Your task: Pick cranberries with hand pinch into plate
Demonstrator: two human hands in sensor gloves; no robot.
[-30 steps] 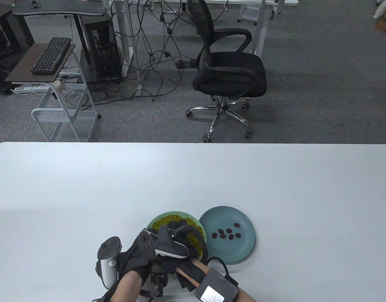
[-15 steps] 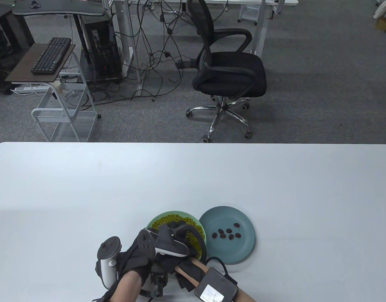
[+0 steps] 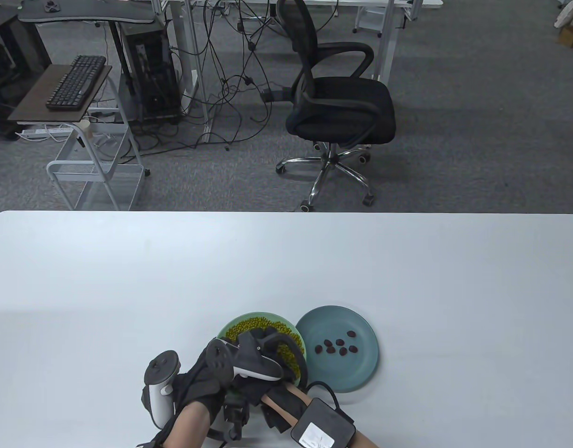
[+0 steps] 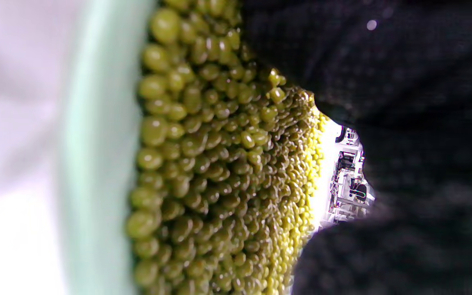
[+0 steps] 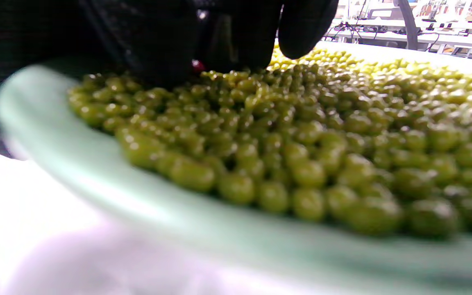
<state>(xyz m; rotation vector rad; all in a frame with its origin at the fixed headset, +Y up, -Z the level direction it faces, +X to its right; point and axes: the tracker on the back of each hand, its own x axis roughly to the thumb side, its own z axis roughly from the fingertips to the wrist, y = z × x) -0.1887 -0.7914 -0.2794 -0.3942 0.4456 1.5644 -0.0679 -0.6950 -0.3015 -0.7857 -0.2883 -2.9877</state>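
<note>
A light green plate heaped with green beans sits at the table's near edge. Touching it on the right, a teal plate holds several dark cranberries. My right hand reaches over the green plate. In the right wrist view its fingertips dig into the beans and pinch a small red cranberry. My left hand lies at the green plate's near left edge, its fingers hidden under the right tracker. The left wrist view shows beans and black glove.
The white table stretches wide to the left, right and far side of the plates. A cable and a sensor box sit on my right forearm. An office chair stands beyond the far edge.
The right hand and its tracker have shifted very slightly over the beans. The left hand and both plates have not moved.
</note>
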